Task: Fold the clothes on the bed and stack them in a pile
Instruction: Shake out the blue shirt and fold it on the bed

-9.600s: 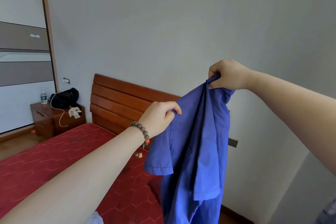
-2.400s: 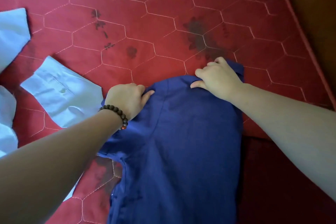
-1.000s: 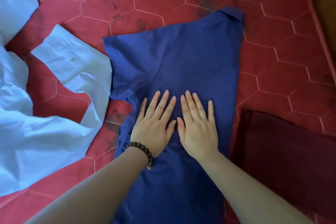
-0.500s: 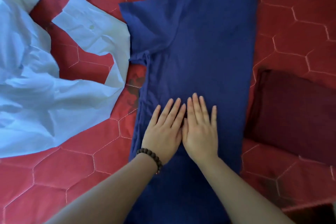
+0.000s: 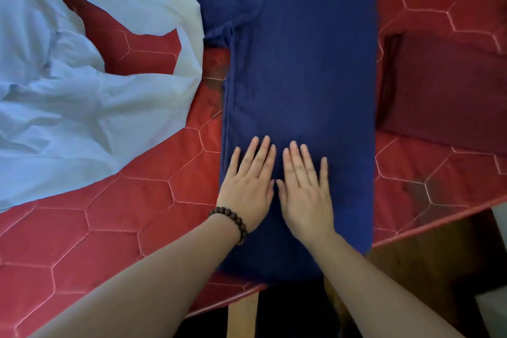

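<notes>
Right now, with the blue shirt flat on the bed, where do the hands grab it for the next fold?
Probably the bottom hem of the blue shirt, at its two corners, coming from the near side. The hem hangs over the bed edge, so fingers can slip under it. Both the left hand and right hand lie flat on the shirt just above it.

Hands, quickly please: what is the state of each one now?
Left hand: open, fingers straight, lying flat on the dark blue shirt.
Right hand: open, flat on the same shirt.
</notes>
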The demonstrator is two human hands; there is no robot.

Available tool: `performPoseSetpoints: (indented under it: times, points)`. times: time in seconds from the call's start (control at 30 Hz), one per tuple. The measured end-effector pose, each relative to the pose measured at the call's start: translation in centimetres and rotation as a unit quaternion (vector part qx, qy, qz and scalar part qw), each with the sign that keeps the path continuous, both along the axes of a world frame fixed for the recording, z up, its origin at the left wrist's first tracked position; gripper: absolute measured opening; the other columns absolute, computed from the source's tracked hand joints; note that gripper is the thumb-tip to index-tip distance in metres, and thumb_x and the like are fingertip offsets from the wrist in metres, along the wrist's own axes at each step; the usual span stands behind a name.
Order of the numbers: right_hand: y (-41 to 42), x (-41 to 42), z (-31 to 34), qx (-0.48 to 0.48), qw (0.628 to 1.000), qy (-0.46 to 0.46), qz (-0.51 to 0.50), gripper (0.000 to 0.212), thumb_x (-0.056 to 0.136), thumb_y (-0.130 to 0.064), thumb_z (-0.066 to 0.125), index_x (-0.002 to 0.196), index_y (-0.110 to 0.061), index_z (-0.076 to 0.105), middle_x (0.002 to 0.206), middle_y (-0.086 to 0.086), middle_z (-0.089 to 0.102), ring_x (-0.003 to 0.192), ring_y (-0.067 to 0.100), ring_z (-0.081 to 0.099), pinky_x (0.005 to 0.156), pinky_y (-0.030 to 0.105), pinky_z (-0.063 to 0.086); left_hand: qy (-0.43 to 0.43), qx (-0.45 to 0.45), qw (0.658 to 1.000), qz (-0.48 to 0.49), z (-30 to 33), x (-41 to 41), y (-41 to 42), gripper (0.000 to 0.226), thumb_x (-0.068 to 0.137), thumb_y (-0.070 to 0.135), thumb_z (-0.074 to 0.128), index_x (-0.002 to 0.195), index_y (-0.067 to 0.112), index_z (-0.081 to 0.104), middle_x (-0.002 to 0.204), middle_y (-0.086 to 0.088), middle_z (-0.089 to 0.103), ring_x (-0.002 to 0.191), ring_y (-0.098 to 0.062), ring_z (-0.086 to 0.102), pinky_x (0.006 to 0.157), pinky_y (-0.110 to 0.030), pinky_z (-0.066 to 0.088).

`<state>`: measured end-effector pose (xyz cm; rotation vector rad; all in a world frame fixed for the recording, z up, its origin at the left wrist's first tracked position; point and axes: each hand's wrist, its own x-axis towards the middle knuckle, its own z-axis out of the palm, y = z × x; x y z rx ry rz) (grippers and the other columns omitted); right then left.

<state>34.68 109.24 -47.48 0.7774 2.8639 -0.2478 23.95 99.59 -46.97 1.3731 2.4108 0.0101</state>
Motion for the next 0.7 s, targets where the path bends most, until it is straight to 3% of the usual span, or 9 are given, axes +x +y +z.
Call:
performPoseSetpoints:
  times: [0.07, 0.2, 0.3, 0.5, 0.7]
  points:
    - [-1.5, 0.6, -0.6, -0.010, 1.000, -0.016, -0.009, 0.057, 0.102, -0.036, 0.024, 0.152, -0.011, 0.016, 0.161, 0.004, 0.015, 0.149, 0.019, 0.010, 0.118, 0.054, 0.017, -0.003, -0.009, 1.000, -0.006, -0.6, 0.7, -0.8, 0.060, 0.101, 0.037, 0.018, 0.153, 0.015, -0.003, 0.162, -0.004, -0.006, 0.146, -0.016, -0.017, 0.120, -0.042, -0.009]
    - [-2.2, 4.8, -1.0, 0.003, 0.997, -0.034, -0.067, 0.069, 0.099, -0.051, 0.028, 0.154, -0.011, 0.016, 0.161, 0.005, 0.015, 0.150, 0.020, 0.011, 0.120, 0.053, 0.010, 0.018, -0.010, 1.000, 0.004, -0.9, 1.5, -3.5, 0.066, 0.098, 0.050, 0.016, 0.154, 0.016, 0.005, 0.162, -0.006, 0.004, 0.150, -0.021, 0.001, 0.121, -0.045, 0.003]
    - [-2.2, 9.0, -0.9, 0.016, 0.994, -0.050, -0.093, 0.076, 0.097, -0.059, 0.022, 0.155, -0.011, 0.012, 0.162, 0.006, 0.012, 0.150, 0.020, 0.006, 0.120, 0.052, 0.008, 0.034, -0.021, 0.999, 0.013, -1.0, 2.4, -5.5, 0.074, 0.095, 0.060, 0.016, 0.154, 0.017, 0.004, 0.162, -0.007, 0.002, 0.150, -0.023, 0.002, 0.121, -0.046, 0.005]
    - [-2.1, 15.6, 0.3, 0.012, 0.991, -0.089, -0.098, 0.077, 0.098, -0.060, 0.016, 0.155, -0.008, 0.008, 0.162, 0.010, 0.008, 0.150, 0.022, 0.002, 0.120, 0.051, 0.010, 0.049, -0.053, 0.995, 0.070, -0.4, 4.8, -9.2, 0.088, 0.088, 0.072, 0.011, 0.153, 0.014, -0.004, 0.162, -0.008, -0.002, 0.150, -0.025, -0.002, 0.121, -0.046, 0.005]
    - [-1.6, 15.9, 1.1, 0.009, 0.993, -0.068, -0.092, 0.079, 0.098, -0.061, 0.015, 0.154, -0.007, 0.005, 0.162, 0.011, 0.005, 0.150, 0.023, 0.000, 0.121, 0.050, 0.006, 0.038, -0.063, 0.992, 0.106, 0.4, 6.3, -10.0, 0.095, 0.085, 0.074, 0.008, 0.153, 0.010, -0.007, 0.162, -0.008, -0.005, 0.150, -0.025, -0.006, 0.120, -0.049, 0.001]
